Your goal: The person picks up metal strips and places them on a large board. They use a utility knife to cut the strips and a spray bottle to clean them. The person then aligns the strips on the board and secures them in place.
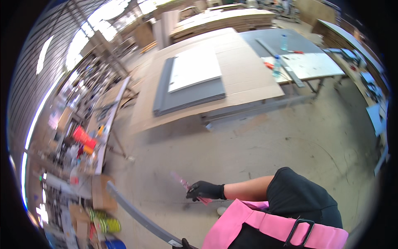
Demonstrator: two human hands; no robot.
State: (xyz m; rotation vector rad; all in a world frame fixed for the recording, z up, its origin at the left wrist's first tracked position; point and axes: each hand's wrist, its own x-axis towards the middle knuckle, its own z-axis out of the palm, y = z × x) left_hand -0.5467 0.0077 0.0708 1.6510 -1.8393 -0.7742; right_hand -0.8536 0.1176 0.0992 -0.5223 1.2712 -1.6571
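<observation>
My right hand (205, 191), in a black glove, is closed around a slim pink tool (182, 181) held out over the floor. The tool's far end is blurred, so its exact kind does not show. At the bottom edge, my left hand (184, 244), also black-gloved, is mostly cut off by the picture. Its fingers are at the near end of a long grey strip (139, 217) with a small white label. That strip slants up and away to the left.
Ahead, a cardboard sheet (248, 79) on a table bears grey panels (195, 98) and a white panel (197, 68). Bottles (276, 66) and a long metal bar (286, 68) lie on the neighbouring worktop. A cluttered bench (108, 133) stands left; a cardboard box (103, 191) sits beyond the strip.
</observation>
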